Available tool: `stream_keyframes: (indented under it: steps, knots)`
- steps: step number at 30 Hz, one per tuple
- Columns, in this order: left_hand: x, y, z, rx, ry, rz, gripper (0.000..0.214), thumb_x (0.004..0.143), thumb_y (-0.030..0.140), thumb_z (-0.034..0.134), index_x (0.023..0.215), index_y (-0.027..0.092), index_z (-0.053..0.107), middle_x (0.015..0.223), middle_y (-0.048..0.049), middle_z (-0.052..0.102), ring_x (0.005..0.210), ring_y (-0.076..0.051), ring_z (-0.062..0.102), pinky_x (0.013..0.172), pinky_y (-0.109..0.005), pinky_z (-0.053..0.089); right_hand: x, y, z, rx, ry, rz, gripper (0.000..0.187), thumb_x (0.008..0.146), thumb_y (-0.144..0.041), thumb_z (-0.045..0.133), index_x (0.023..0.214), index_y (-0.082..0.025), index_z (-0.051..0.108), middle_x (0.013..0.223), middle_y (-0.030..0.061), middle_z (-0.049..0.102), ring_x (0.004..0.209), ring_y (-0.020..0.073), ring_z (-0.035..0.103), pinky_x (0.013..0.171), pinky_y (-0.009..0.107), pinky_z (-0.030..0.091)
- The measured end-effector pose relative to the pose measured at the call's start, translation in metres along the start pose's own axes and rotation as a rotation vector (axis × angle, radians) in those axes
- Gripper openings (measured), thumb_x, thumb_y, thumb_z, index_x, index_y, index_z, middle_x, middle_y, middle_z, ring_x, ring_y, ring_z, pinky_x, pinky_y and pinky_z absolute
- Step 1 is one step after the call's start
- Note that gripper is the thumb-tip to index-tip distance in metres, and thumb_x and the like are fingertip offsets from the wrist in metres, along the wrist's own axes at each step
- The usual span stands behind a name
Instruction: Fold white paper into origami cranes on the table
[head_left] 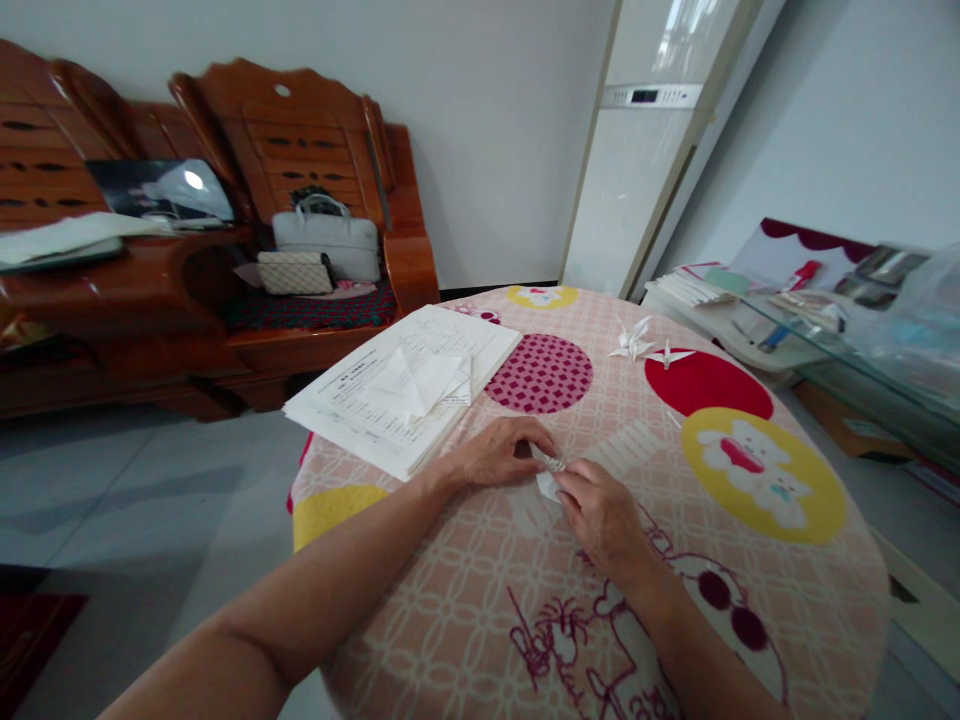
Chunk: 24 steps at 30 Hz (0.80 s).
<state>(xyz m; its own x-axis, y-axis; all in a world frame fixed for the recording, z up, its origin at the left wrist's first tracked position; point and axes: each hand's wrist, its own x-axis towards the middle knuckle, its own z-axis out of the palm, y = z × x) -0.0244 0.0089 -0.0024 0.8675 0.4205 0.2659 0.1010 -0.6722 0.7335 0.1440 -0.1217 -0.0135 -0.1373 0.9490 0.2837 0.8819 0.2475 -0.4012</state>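
Observation:
Between my two hands, low over the table, is a small folded piece of white paper (548, 486), with some print showing on one fold. My left hand (504, 452) curls around its upper left side, thumb and fingers closed on the edge. From the right, my right hand (604, 515) pinches the same folded paper with thumb and forefinger. Parts of the folds are hidden behind my fingers. To the left lies a stack of printed sheets (337, 400) with loose white paper pieces (412, 380) on top.
Folded paper cranes (634, 340) stand at the far right of the round table with its patterned cloth (442, 590). A glass-topped side table (847, 350) holding papers and a plastic bag is to the right. Wooden chairs (292, 130) with bags stand behind left.

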Motion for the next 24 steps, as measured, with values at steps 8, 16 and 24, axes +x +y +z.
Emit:
stream_keyframes:
  steps: [8,16,24]
  knots:
    - [0.001,0.003,-0.011,0.023,0.028,-0.235,0.021,0.080,0.027,0.062,0.092,0.016,0.074,0.082,-0.0023,0.071,0.070,-0.011,0.059,0.063,-0.020,0.043,0.000,-0.003,-0.003,-0.024,-0.016,-0.023,0.023,0.085,-0.006,0.048,0.091,-0.017,0.067,0.089,0.0074,0.062,0.085,0.0199,0.057,0.073,0.029,0.043]
    - [0.011,0.018,0.013,0.136,0.129,-0.375,0.021,0.069,0.018,0.059,0.083,0.014,0.074,0.076,-0.0016,0.070,0.068,-0.014,0.059,0.063,-0.022,0.044,-0.001,-0.003,-0.002,0.009,0.007,-0.032,0.024,0.086,-0.008,0.047,0.095,-0.018,0.067,0.092,0.0084,0.063,0.087,0.0205,0.058,0.076,0.029,0.045]
    - [0.013,0.018,0.025,0.148,0.181,-0.429,0.031,0.065,0.011,0.054,0.088,0.014,0.075,0.078,-0.0026,0.073,0.065,-0.014,0.062,0.067,-0.025,0.048,0.000,-0.002,-0.001,0.011,-0.005,-0.022,0.024,0.085,-0.007,0.048,0.093,-0.017,0.067,0.094,0.0088,0.063,0.089,0.0210,0.059,0.079,0.030,0.046]
